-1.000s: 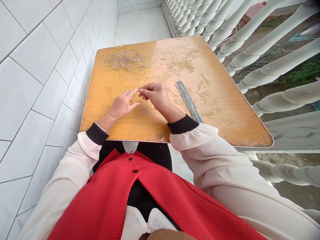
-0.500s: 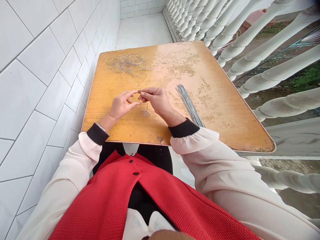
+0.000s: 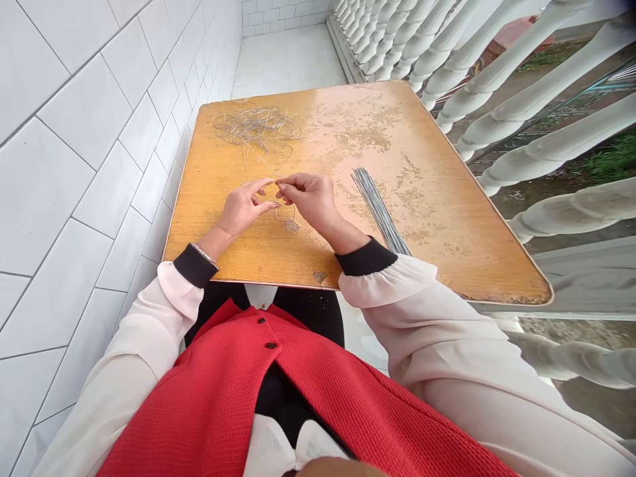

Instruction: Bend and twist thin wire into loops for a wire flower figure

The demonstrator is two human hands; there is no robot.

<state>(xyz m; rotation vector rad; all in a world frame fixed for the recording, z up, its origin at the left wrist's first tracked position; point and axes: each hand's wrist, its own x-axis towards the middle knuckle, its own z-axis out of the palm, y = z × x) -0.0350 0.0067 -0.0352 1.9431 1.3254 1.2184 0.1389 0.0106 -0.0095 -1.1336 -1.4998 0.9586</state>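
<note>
Over the near left part of the table, my left hand (image 3: 243, 210) has its thumb and forefinger spread apart in a C shape, the other fingers curled behind; no firm grip shows. Close to its fingertips, my right hand (image 3: 312, 201) is closed in a pinch on a thin wire, whose end is too fine to follow. A pale wire loop (image 3: 295, 212) curves below the right fingers, partly hidden by them. Beyond both hands lies a loose tangle of thin wire (image 3: 258, 126). To the right rests a bundle of straight grey wires (image 3: 378, 209), its near end behind my right sleeve.
The worn wooden table (image 3: 447, 265) has peeled patches on its top. A white tiled wall (image 3: 74, 179) runs close along the left. White balusters (image 3: 536, 152) line the right side, with ground and plants outside.
Hardly anything differs. My left forefinger tip and right fingertips show a slightly wider gap, and the view has shifted a little.
</note>
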